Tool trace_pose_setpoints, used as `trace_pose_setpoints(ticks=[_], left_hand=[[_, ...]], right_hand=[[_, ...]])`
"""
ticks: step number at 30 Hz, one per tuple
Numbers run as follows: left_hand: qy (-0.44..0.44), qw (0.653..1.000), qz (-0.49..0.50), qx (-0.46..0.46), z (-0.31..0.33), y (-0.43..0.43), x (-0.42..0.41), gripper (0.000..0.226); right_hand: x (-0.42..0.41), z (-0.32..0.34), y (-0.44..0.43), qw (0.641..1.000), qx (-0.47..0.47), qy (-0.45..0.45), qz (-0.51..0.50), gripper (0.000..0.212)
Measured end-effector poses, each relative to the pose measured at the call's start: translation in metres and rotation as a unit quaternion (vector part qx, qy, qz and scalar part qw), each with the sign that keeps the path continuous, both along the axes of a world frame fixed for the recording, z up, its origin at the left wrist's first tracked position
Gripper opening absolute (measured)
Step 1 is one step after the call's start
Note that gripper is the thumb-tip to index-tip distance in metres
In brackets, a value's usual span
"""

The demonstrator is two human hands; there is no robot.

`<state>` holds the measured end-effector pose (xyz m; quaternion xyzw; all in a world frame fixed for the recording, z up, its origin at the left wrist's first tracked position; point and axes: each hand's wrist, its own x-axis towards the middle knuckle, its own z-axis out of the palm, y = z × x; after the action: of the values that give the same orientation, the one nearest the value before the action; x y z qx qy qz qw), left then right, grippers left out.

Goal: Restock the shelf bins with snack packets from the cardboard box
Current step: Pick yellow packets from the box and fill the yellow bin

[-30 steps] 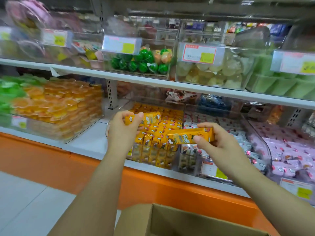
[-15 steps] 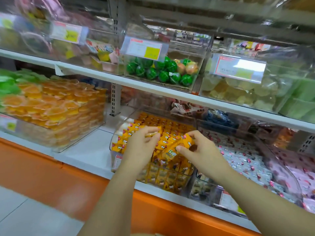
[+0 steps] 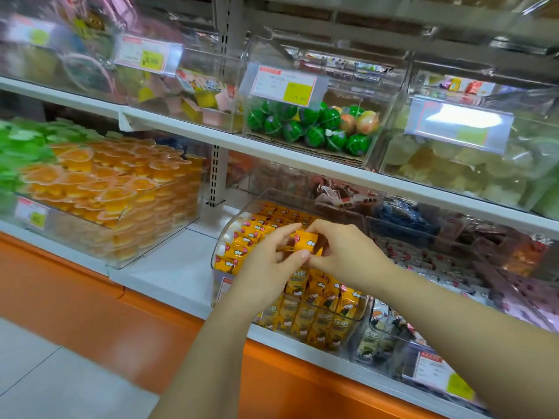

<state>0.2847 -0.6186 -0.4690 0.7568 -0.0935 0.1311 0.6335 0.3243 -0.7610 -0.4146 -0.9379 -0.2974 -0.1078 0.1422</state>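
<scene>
Snack packet (image 3: pixel 306 241), yellow with a white cartoon mark, is held just above the rows in the clear bin (image 3: pixel 217 252). The left hand (image 3: pixel 269 264) pinches its lower near edge between thumb and fingertips. The right hand (image 3: pixel 348 255) pinches it from the other side with fingers curled over its top, and the two thumbs nearly meet below it. The likely trouble is in the seating. The bin under the hands looks almost full, so pressing one more packet in could buckle the upright rows or tip the front ones over the low lip nearest the wrists. The film also looks slick, and if either hand lets go before the packet is wedged, it may fall flat across the others. A slip past the right hand would drop it into the neighbouring bin (image 3: pixel 390 334) and mix the stock, since that one holds pale packets with red print. The bin beneath the hands holds only matching yellow packets (image 3: pixel 242 252), standing on end in tight rows. Well out beyond the left hand, a large clear tub (image 3: pixel 157 237) is heaped with orange jelly cups (image 3: pixel 115 192), with green cups (image 3: pixel 21 146) further out. On the shelf above the hands, a bin (image 3: pixel 375 140) holds green watermelon-patterned balls (image 3: pixel 331 117). Up beyond the right hand, another holds pale yellowish sweets (image 3: pixel 447 173)
</scene>
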Motion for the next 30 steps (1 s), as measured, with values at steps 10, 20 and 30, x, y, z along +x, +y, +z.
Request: trace_pose_setpoints(ticks=[10, 20, 30], left_hand=[[-0.021, 0.978, 0.085, 0.191, -0.01, 0.006, 0.005, 0.011], [-0.008, 0.952, 0.143, 0.272, -0.017, 0.004, 0.006, 0.01], [0.004, 0.947, 0.109, 0.302, -0.008, 0.003, 0.002, 0.016]], right_hand=[[0.014, -0.007, -0.015, 0.976, 0.012, 0.216, -0.013, 0.044], [0.024, -0.038, -0.001, 0.984, -0.042, 0.152, -0.086, 0.021], [0.029, -0.038, -0.003, 0.987, 0.001, 0.147, -0.064, 0.017]])
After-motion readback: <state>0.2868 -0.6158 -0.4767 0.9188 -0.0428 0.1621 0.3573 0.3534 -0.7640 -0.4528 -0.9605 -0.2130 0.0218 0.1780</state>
